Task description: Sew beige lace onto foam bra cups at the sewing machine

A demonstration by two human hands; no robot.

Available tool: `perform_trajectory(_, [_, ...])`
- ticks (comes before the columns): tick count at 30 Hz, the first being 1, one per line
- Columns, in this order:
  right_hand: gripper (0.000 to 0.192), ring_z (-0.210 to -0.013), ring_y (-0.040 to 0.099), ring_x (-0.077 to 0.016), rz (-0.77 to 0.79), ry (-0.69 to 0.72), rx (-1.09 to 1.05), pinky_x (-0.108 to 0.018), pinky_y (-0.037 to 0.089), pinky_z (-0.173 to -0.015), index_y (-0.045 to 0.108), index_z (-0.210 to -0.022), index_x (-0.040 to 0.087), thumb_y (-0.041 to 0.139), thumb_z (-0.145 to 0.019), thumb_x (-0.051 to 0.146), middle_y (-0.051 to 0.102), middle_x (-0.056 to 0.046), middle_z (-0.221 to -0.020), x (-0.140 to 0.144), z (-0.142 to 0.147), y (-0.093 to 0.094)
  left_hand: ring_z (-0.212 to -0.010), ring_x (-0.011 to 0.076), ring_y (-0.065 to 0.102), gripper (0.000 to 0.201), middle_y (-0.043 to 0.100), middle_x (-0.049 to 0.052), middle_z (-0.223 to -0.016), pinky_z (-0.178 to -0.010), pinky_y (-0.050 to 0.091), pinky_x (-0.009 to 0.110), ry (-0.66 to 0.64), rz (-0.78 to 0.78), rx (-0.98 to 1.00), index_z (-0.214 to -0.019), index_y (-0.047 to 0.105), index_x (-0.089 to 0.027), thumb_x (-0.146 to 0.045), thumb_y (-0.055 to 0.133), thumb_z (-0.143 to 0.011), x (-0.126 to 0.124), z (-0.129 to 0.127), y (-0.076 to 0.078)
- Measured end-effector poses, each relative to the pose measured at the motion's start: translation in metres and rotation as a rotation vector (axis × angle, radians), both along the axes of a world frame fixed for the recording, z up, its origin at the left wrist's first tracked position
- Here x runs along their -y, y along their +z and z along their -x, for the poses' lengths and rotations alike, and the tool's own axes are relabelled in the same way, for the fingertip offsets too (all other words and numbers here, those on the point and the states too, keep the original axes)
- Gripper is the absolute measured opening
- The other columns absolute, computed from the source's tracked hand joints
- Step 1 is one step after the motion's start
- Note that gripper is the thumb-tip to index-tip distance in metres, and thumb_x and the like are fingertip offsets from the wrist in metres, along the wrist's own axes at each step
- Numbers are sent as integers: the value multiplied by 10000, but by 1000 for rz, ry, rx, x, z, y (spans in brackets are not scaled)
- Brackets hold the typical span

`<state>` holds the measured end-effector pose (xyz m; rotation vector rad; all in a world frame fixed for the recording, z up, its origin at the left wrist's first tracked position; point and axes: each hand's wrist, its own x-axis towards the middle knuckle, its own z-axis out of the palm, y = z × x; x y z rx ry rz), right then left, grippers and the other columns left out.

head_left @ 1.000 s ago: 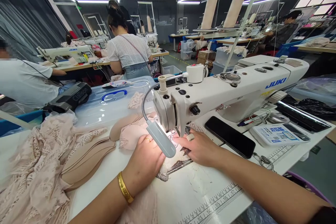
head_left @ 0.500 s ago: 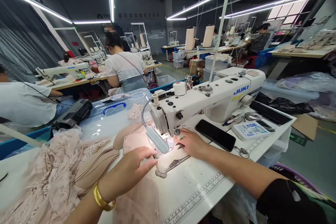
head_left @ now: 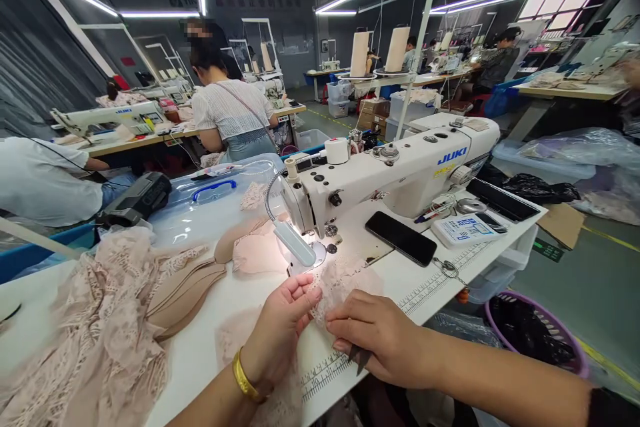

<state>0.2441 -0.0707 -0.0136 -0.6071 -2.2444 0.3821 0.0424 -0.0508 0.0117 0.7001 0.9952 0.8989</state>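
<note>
A sheer pale-pink lace piece [head_left: 345, 280] is stretched between my hands in front of the sewing machine [head_left: 390, 167]. My left hand [head_left: 283, 317], with a gold bangle at the wrist, pinches its left edge between thumb and fingers. Closed over the near right part of the lace is my right hand [head_left: 383, 337]. Dark pointed blades [head_left: 361, 355], like those of thread snips, stick out under its fingers; their handle is hidden. The needle area and lit needle plate [head_left: 316, 253] lie just beyond the lace, partly behind the lamp [head_left: 295, 245].
Beige foam cups [head_left: 187, 290] and a heap of pink lace [head_left: 110, 300] lie to the left. A phone [head_left: 400, 238] and a white-blue box [head_left: 465, 230] rest on the right. Behind is a clear plastic bin [head_left: 200, 197]. Several people sit at other machines.
Both hands have drawn toward me from the needle area, bringing the lace out onto the near tabletop. My left hand, loosely spread before, now pinches the lace.
</note>
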Motion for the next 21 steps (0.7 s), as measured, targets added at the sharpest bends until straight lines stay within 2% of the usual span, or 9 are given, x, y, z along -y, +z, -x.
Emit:
perform_trajectory(2, [280, -935, 603, -213, 50, 1, -59, -361, 522, -844, 609, -1216, 212, 562, -955, 124, 707, -90, -1120, -10, -3, 7, -790, 166, 620, 403, 688, 39, -862, -750, 519, 281, -47, -37, -83, -951, 716, -169, -422, 913, -707, -5, 6, 4])
perform_trajectory(4, [298, -1080, 588, -236, 86, -64, -114, -399, 496, -940, 606, -1260, 210, 563, -969, 156, 669, -119, -1220, -26, -7, 16, -782, 166, 596, 367, 671, 43, -841, -747, 504, 284, -100, -94, -116, -903, 724, -158, -464, 867, -758, -8, 11, 9])
perform_trajectory(6, [318, -1154, 568, -253, 210, -78, -106, -400, 485, -955, 603, -1285, 210, 608, -967, 227, 650, -122, -1252, -42, -8, 23, -776, 160, 583, 336, 660, 36, -826, -753, 491, 281, -141, -140, -106, -876, 722, -160, -473, 824, -807, -11, 13, 14])
perform_trajectory(7, [325, -1114, 585, -244, 319, -57, -79, -372, 493, -913, 606, -1281, 216, 634, -962, 271, 668, -102, -1191, -49, -7, 24, -770, 160, 583, 327, 662, 35, -822, -752, 487, 283, -148, -148, -94, -870, 719, -163, -474, 809, -823, -13, 13, 15])
perform_trajectory(9, [278, -895, 607, -188, 553, -17, -46, -292, 478, -762, 631, -1216, 230, 647, -956, 325, 669, -20, -938, -61, -2, 24, -753, 167, 593, 325, 674, 40, -820, -737, 483, 291, -134, -140, -74, -857, 706, -166, -478, 794, -833, -16, 13, 15])
perform_trajectory(12, [171, -663, 498, -131, 780, -51, -108, -239, 387, -621, 642, -1060, 214, 604, -963, 350, 522, 60, -699, -70, 6, 17, -751, 168, 604, 297, 687, 45, -829, -706, 475, 279, -109, -126, -31, -866, 681, -171, -441, 798, -836, -21, 17, 10])
perform_trajectory(14, [152, -634, 460, -125, 812, -103, -147, -237, 364, -610, 627, -1008, 204, 599, -948, 340, 475, 73, -661, -74, 10, 10, -768, 159, 606, 278, 692, 32, -846, -709, 473, 261, -100, -129, -1, -910, 671, -181, -388, 830, -814, -24, 20, 6])
perform_trajectory(17, [137, -650, 475, -136, 749, -183, -110, -253, 373, -649, 622, -1013, 207, 613, -924, 310, 485, 72, -659, -78, 10, -2, -740, 147, 599, 324, 677, 2, -782, -692, 473, 242, -35, -135, -36, -926, 663, -186, -348, 884, -753, -27, 23, 1])
perform_trajectory(21, [167, -685, 507, -150, 723, -174, -133, -267, 401, -683, 622, -1045, 213, 615, -928, 333, 517, 57, -700, -81, 7, -10, -682, 146, 580, 372, 671, -3, -730, -642, 463, 243, 13, -147, -105, -933, 667, -173, -377, 896, -722, -31, 23, -3])
